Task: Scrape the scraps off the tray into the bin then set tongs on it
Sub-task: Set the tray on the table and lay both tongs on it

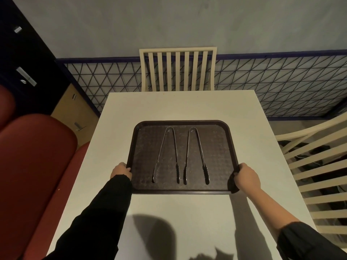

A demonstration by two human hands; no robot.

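We see a dark brown tray (180, 122) on the white counter (180, 104), roughly in the middle and nearer our side than the far edge. We cannot tell whether it rests flat or is lifted slightly.

Left hand (121, 171): fingers curled over the tray's left rim near the near-left corner, gripping it. The black sleeve reaches the wrist.

Right hand (247, 178): closed on the right rim near the near-right corner. It also pinches a dark cloth (232, 184), which hangs against that corner. Its sleeve is pushed up, leaving the forearm bare.

Two metal tongs lie inside the tray, side by side and apart from each other. Each has its hinge end toward the far rim and its gripping tips toward us. Left tongs (175, 151) sit left of centre with arms spread. Right tongs (187, 151) sit right of centre with arms spread likewise. The two inner tips lie close together, and we cannot tell if they touch. Neither hand touches the tongs.

Around the counter:
- A cream slatted chair (177, 70) at the far end, against a wall with a dark triangular lattice panel (281, 87).
- A second slatted chair (311, 166) on the right.
- A red padded bench (37, 156) on the left.
- A cardboard box (75, 109) behind the bench.
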